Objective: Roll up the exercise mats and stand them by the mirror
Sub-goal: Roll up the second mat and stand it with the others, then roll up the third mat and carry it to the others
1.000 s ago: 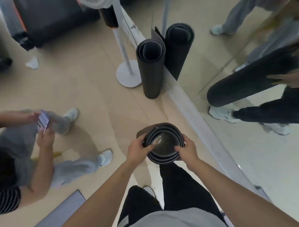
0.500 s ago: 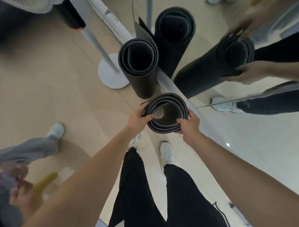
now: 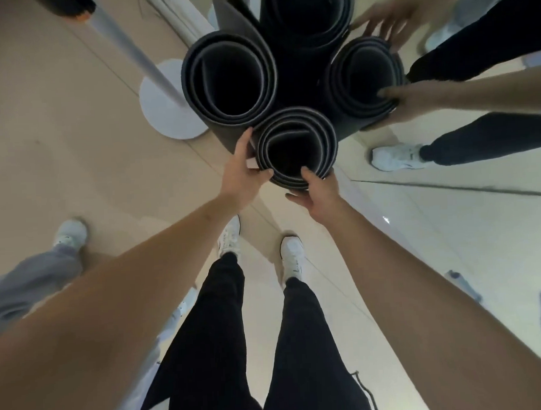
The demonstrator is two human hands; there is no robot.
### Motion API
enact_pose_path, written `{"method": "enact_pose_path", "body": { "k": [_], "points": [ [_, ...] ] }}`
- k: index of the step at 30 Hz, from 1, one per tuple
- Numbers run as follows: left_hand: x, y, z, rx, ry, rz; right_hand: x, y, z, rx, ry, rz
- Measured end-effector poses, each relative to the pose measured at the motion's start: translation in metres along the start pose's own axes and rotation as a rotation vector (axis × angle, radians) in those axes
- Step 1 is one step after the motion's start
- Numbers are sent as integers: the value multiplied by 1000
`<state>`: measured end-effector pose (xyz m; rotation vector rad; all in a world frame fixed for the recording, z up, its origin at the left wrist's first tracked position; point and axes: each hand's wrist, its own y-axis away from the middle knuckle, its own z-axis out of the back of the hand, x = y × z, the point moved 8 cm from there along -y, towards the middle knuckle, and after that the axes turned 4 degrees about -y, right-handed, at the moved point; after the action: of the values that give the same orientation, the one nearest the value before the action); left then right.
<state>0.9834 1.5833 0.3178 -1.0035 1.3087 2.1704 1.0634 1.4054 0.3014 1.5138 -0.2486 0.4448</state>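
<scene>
By mirror [image 3: 450, 228], two mats [image 3: 229, 79], nearer mat [image 3: 296, 143] in two hands [image 3: 246, 171] [image 3: 319, 191]

The indoor light is soft, even and fairly bright, with no single source I can pick out. The beige floor [image 3: 74, 136] shows only faint shadows around my shoes at 6 o'clock. The core of the rolled mat [image 3: 293, 118] I'm holding is solid black, no detail. My left hand [image 3: 246, 171] and right hand [image 3: 319, 191] look reasonably sharp. In the mirror [image 3: 450, 228], a reflected hand at 1 o'clock is motion-smeared, and a small white glint sits at 4 o'clock. My forearms balloon and soften toward 7 and 5 o'clock.
</scene>
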Motion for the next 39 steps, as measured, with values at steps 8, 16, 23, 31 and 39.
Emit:
{"method": "enact_pose_path", "body": {
  "k": [8,16,23,31,39],
  "points": [
    [-10,6,-16,51,-189,37,2,6,51,-107,126,30],
    [-23,44,3,195,-409,36,-8,73,83,-71,444,198],
    [-37,162,-34,535,-666,-43,-94,178,163,-83,530,196],
    [-42,336,-167,788,-812,-271,-236,295,311,-236,266,211],
    [-7,568,-349,1089,-950,-369,-422,422,500,-583,-124,157]
  ]
}}
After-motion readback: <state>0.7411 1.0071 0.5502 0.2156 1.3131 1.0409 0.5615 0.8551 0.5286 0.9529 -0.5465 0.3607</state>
